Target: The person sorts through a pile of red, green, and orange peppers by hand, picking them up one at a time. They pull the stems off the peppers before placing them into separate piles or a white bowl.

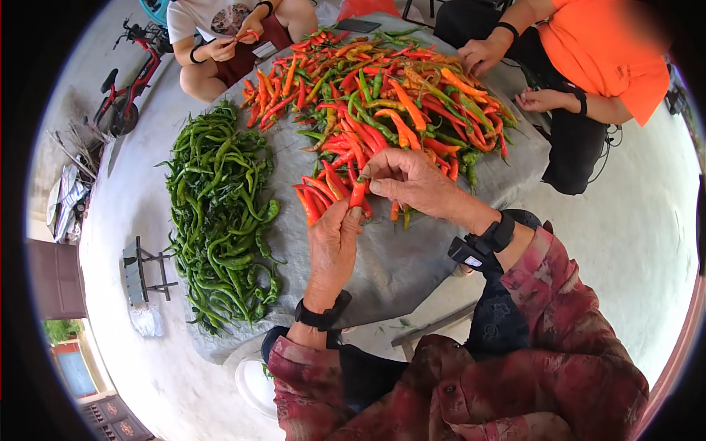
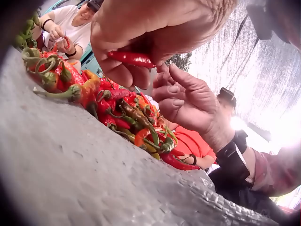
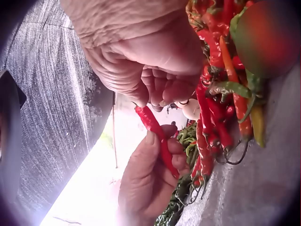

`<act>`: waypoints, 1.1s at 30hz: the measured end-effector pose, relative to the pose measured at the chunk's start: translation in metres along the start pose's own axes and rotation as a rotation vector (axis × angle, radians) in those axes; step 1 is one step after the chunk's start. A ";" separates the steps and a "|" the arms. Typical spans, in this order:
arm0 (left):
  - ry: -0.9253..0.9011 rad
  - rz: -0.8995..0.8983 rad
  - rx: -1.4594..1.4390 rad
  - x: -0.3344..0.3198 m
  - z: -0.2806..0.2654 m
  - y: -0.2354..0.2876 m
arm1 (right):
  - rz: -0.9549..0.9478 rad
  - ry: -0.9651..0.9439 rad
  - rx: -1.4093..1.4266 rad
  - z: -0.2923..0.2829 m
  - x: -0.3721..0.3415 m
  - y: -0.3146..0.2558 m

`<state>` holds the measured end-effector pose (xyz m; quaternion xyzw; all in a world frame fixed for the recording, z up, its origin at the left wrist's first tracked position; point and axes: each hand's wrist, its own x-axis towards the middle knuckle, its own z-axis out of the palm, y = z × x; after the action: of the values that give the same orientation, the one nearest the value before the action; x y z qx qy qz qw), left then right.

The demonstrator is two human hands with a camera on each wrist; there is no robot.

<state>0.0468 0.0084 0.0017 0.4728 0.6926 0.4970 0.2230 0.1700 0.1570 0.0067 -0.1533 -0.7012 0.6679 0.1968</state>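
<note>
A glossy red chili pepper [image 1: 358, 193] is held between the two hands, over the front edge of the red pile. My left hand [image 1: 333, 246] grips its body with thumb and curled fingers. At its top end my right hand [image 1: 419, 182] pinches the short stem between thumb and finger. The right wrist view shows the chili [image 3: 153, 126] slanting down from the right thumb into the left fingers. In the left wrist view the chili [image 2: 131, 58] lies across the left fingers, part of it hidden. Close by, several red chilies [image 1: 316, 197] lie loose.
A big heap of red, orange and green chilies [image 1: 412, 95] covers the grey sheet [image 1: 368, 287]. Green chilies [image 1: 220, 220] form a separate pile at left. Two people sit across, one in white [image 1: 213, 29], one in orange [image 1: 603, 51]. A small stool [image 1: 140, 268] stands left.
</note>
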 end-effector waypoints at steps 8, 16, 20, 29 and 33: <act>0.114 0.181 0.233 -0.001 0.003 -0.008 | -0.093 0.020 -0.043 0.007 0.000 -0.007; 0.106 0.156 0.184 -0.005 -0.001 -0.006 | -0.054 -0.089 -0.084 0.011 0.002 -0.008; 0.117 0.136 0.041 -0.004 -0.003 -0.009 | -0.301 -0.072 -0.126 0.013 0.005 0.001; 0.090 0.086 -0.109 -0.003 0.006 -0.005 | -0.153 -0.089 -0.058 0.008 -0.001 -0.006; 0.062 -0.107 -0.310 -0.004 0.010 -0.003 | -0.227 0.149 -0.286 -0.007 0.003 -0.004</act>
<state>0.0551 0.0095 -0.0061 0.3797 0.6383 0.5997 0.2979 0.1716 0.1645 0.0109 -0.1486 -0.7852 0.5217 0.2986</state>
